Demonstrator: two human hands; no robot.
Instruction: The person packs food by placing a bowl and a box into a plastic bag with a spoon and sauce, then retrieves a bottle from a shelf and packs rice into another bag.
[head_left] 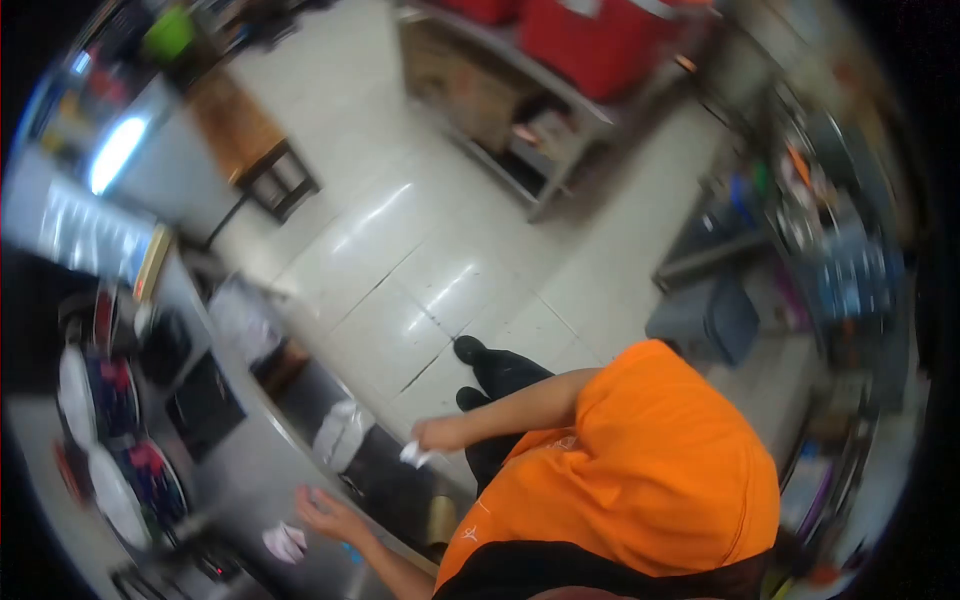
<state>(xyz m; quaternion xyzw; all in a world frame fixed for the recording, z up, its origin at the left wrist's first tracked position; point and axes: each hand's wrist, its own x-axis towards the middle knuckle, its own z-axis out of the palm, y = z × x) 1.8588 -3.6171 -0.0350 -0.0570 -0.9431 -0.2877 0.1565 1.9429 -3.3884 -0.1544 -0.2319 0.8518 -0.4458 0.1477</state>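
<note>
My right hand (pixel 440 434) is closed, with a small white crumpled piece (pixel 413 456), like tissue or cloth, sticking out below the fingers. Blur hides its exact kind. At the lower left my left hand (pixel 325 514) is over the edge of the steel counter (pixel 225 480), palm partly up and fingers apart, holding nothing. Close beside it on the counter lies a crumpled pinkish-white bundle (pixel 285 542). A white plastic-looking bag (pixel 342 436) rests on a lower dark surface between the counter and my right hand.
White bowls with dark patterned sides (pixel 125 490) stand along the counter's left. A wooden stool (pixel 245 135) is on the tiled floor (pixel 400 270). Red containers (pixel 600 45) sit on a metal shelf table. A grey bin (pixel 705 315) and cluttered shelving are at the right.
</note>
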